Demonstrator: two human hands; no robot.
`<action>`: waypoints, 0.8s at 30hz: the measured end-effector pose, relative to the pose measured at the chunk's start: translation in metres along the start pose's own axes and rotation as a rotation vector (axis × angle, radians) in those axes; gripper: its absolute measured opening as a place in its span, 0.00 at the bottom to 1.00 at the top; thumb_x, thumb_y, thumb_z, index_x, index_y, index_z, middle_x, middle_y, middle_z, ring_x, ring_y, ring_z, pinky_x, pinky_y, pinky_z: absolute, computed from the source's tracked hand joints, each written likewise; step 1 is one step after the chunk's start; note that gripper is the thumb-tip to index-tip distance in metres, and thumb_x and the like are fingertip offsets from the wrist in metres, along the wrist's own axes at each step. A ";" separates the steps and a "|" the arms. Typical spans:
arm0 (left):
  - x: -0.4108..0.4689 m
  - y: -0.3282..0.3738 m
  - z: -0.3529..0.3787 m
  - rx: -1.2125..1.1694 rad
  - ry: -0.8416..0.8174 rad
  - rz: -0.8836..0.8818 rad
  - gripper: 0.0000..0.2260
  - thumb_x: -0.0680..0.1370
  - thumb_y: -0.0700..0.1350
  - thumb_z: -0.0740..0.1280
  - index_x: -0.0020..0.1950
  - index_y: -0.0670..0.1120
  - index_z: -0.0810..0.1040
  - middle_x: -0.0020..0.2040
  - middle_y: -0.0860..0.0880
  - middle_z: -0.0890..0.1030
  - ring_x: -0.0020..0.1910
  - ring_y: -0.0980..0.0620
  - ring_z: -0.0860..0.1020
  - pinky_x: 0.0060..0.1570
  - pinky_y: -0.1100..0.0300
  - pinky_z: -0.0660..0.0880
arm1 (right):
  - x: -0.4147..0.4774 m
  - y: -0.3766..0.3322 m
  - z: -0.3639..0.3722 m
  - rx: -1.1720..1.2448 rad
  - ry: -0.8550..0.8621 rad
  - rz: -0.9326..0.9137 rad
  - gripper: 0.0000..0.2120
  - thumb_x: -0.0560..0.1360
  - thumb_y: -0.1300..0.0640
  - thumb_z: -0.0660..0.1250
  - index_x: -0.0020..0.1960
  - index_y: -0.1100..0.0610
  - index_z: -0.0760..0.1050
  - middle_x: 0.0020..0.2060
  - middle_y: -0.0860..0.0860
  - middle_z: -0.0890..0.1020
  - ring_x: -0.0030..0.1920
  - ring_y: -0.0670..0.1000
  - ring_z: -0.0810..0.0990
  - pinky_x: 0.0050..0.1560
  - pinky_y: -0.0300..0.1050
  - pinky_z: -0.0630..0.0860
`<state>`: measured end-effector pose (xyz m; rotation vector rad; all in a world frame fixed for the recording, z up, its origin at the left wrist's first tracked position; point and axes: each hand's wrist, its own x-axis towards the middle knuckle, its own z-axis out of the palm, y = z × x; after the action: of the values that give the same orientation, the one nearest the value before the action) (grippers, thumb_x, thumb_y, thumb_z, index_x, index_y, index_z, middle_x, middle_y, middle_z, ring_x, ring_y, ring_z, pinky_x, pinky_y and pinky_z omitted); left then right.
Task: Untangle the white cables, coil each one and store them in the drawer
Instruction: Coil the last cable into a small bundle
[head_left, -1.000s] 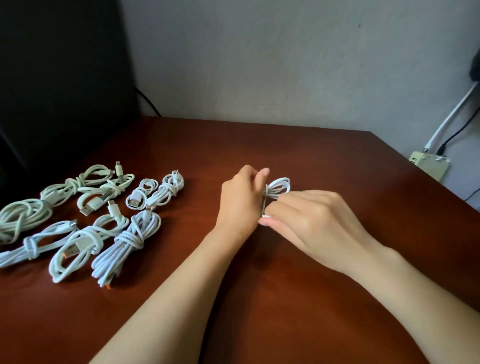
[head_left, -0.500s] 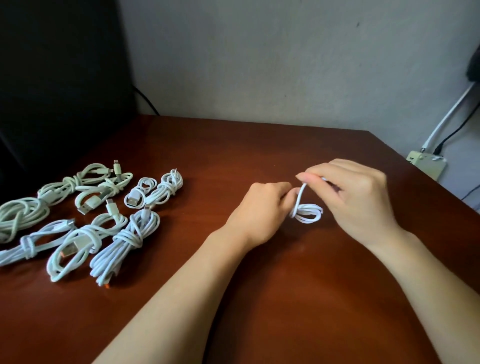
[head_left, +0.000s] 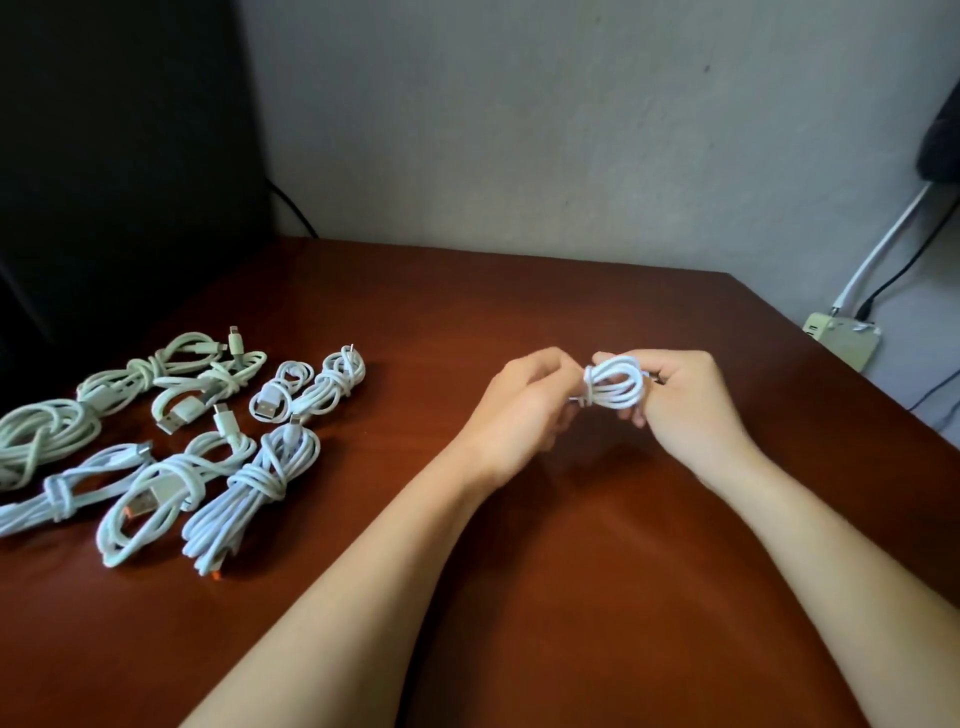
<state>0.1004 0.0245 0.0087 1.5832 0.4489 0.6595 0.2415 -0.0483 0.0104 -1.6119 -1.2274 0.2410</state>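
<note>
Head: L hand (head_left: 524, 408) + R hand (head_left: 688, 400) pinch coiled cable (head_left: 615, 387), axis left-right.

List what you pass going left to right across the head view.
Coiled cables, left hand, small cable coil gripped by both hands, right hand, power strip by the wall.

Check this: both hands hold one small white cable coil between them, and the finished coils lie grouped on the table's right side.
Wrong side: the head view shows the finished coils grouped on the table's left side. The left hand and right hand do hold one small white cable coil between them.
</note>
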 end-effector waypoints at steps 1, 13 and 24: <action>0.000 0.000 -0.001 -0.073 0.017 -0.014 0.05 0.66 0.45 0.61 0.39 0.46 0.70 0.27 0.52 0.69 0.27 0.55 0.63 0.25 0.65 0.56 | 0.000 0.000 0.003 -0.029 -0.002 0.002 0.18 0.74 0.68 0.64 0.36 0.48 0.81 0.21 0.47 0.75 0.23 0.43 0.68 0.28 0.33 0.66; 0.005 0.003 -0.012 -0.419 0.107 0.013 0.07 0.81 0.44 0.61 0.48 0.44 0.77 0.31 0.51 0.68 0.28 0.58 0.64 0.25 0.66 0.58 | -0.015 -0.016 0.017 -0.254 0.106 -0.443 0.06 0.75 0.59 0.69 0.41 0.55 0.83 0.26 0.45 0.78 0.29 0.44 0.79 0.34 0.27 0.71; 0.007 0.002 -0.008 -0.295 0.131 0.014 0.13 0.83 0.47 0.58 0.40 0.43 0.69 0.33 0.48 0.66 0.30 0.55 0.61 0.27 0.66 0.60 | -0.016 -0.016 0.010 -0.378 0.219 -0.613 0.09 0.74 0.54 0.69 0.42 0.59 0.83 0.31 0.49 0.84 0.32 0.46 0.82 0.35 0.38 0.75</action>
<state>0.1006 0.0346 0.0116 1.2703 0.4165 0.8053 0.2177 -0.0565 0.0128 -1.4363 -1.5868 -0.5683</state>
